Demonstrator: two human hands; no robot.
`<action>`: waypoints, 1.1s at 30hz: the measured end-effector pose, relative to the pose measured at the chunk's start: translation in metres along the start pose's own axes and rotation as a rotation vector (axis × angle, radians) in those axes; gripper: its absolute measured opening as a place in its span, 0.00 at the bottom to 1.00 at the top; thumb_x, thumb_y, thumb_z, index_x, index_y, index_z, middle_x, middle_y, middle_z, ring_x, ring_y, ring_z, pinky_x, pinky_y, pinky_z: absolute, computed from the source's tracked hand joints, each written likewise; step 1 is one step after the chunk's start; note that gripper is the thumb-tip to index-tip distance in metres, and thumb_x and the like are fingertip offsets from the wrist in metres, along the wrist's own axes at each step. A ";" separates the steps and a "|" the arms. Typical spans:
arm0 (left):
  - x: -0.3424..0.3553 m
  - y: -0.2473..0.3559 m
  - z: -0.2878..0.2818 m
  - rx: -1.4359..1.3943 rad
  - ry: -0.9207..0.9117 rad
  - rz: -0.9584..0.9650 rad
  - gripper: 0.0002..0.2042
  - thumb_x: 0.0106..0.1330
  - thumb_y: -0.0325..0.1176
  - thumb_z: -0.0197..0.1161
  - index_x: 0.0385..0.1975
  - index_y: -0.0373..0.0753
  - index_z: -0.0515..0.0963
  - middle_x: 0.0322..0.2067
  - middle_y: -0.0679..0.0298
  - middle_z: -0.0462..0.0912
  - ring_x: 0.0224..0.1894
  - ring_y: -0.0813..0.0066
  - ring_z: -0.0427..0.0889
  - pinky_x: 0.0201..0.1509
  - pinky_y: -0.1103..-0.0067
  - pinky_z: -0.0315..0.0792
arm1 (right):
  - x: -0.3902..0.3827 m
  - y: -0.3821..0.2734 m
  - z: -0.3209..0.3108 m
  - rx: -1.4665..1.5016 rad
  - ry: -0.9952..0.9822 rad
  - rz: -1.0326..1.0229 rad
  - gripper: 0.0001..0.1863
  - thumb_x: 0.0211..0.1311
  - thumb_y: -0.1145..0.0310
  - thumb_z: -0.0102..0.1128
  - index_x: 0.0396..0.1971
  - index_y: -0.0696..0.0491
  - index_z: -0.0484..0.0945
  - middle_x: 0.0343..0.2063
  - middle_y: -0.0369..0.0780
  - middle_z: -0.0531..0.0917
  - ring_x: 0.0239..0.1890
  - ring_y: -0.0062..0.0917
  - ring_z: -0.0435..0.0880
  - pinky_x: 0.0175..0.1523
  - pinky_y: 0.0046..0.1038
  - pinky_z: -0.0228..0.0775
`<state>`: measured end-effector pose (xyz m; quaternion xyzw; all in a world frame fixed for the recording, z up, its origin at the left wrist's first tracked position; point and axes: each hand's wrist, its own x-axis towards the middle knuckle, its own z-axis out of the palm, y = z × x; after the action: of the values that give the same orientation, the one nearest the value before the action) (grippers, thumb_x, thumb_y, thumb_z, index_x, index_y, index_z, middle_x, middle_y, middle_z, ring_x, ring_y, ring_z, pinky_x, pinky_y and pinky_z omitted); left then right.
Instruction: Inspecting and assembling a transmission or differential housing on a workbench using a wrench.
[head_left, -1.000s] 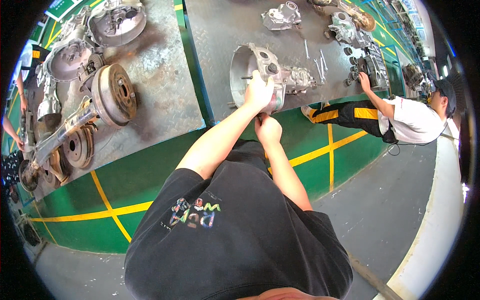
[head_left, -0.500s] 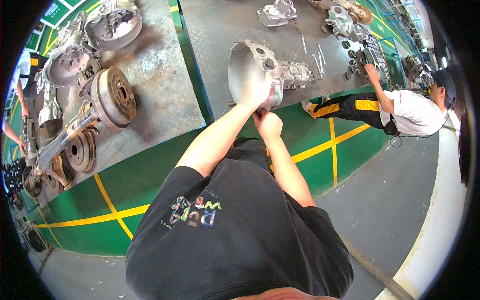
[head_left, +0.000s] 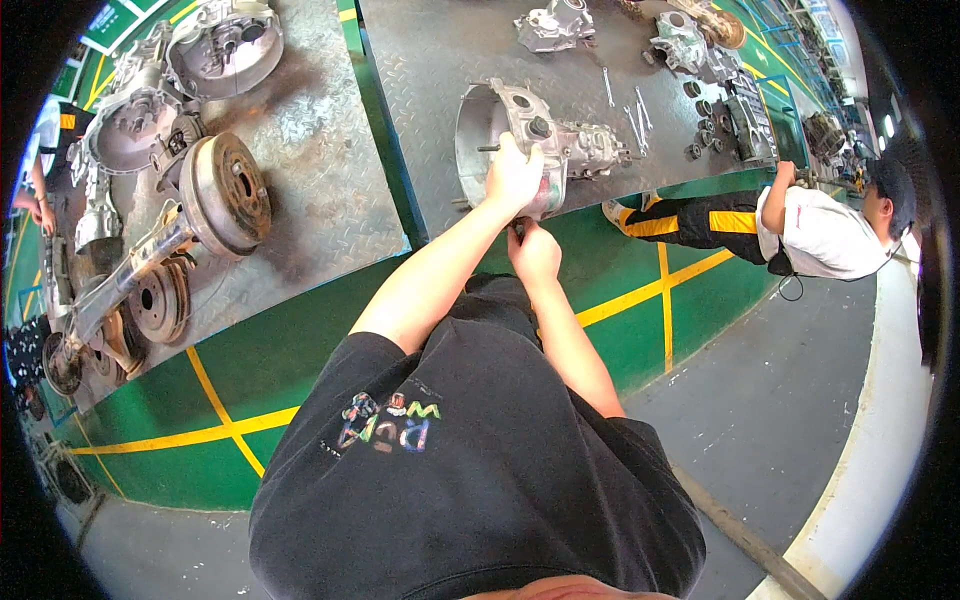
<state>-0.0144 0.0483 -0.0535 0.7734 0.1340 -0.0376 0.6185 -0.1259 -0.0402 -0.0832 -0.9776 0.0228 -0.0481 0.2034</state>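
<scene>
A silvery gearbox (head_left: 590, 150) lies on its side on the metal-topped table, its wide bell housing (head_left: 478, 110) opening to the left. My left hand (head_left: 514, 178) is closed on the near part of the housing, beside a thin shaft that sticks out of the opening. Just below the housing, at the table's near edge, my right hand (head_left: 535, 252) is closed, with a small dark bit showing at its fingers. What it grips is hidden.
Several wrenches (head_left: 637, 115) and round metal rings (head_left: 705, 125) lie right of the gearbox. Another casing (head_left: 555, 25) stands farther back. At right, a person in a white shirt (head_left: 835, 225) stands by the table. A rusty brake drum (head_left: 235, 190) and axle occupy the left table.
A pale blur over the bell housing is gone, so my left hand shows more fully. My right hand has barely moved. The person at right has drawn a hand back to the table's edge.
</scene>
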 end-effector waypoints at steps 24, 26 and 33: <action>0.006 -0.013 0.006 0.036 0.088 0.157 0.22 0.65 0.40 0.59 0.45 0.26 0.66 0.34 0.34 0.80 0.40 0.39 0.81 0.46 0.61 0.74 | 0.002 0.005 0.003 -0.064 -0.045 -0.043 0.12 0.55 0.61 0.65 0.30 0.55 0.79 0.24 0.47 0.84 0.27 0.44 0.84 0.33 0.42 0.75; 0.001 -0.005 0.002 -0.004 0.040 0.035 0.21 0.65 0.40 0.59 0.44 0.26 0.65 0.34 0.34 0.80 0.40 0.39 0.82 0.45 0.60 0.74 | 0.004 -0.001 -0.009 -0.036 -0.072 -0.031 0.12 0.55 0.61 0.66 0.29 0.55 0.79 0.24 0.48 0.84 0.27 0.45 0.84 0.33 0.42 0.75; 0.001 -0.003 0.001 0.018 0.010 0.016 0.21 0.66 0.43 0.59 0.44 0.29 0.65 0.33 0.38 0.80 0.40 0.39 0.81 0.45 0.58 0.74 | -0.004 0.009 0.006 0.037 0.010 -0.039 0.13 0.57 0.57 0.65 0.31 0.51 0.83 0.26 0.44 0.85 0.30 0.41 0.85 0.36 0.40 0.77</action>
<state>-0.0146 0.0482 -0.0569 0.7800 0.1306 -0.0299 0.6112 -0.1294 -0.0462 -0.0929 -0.9737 0.0040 -0.0572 0.2205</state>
